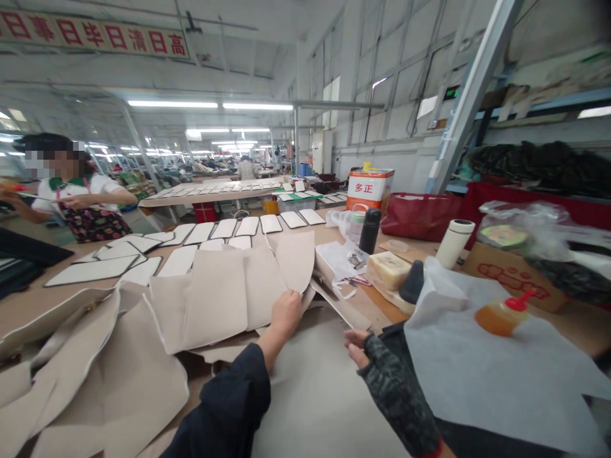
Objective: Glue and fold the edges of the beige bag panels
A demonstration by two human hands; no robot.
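My left hand [286,312] is closed on the edge of a beige fabric panel [265,280], which stands raised over a pile of similar pieces. My right hand [360,350], in a dark patterned fingerless glove, has its fingers stretched out and slightly apart. Its fingertips are by the lower corner of a beige flap [341,305]; whether they touch it I cannot tell. Between my forearms a smooth greyish-beige sheet [319,388] spreads out. On the left, more folded beige pieces [133,375] with pale edging overlap one another.
White dark-edged panels [176,261] lie in rows farther back. At right are a white sheet [491,362] bearing a red-capped bottle of amber liquid [503,316], a yellowish block [387,270], a black flask [370,230] and a tin [370,189]. A co-worker [81,191] stands at left.
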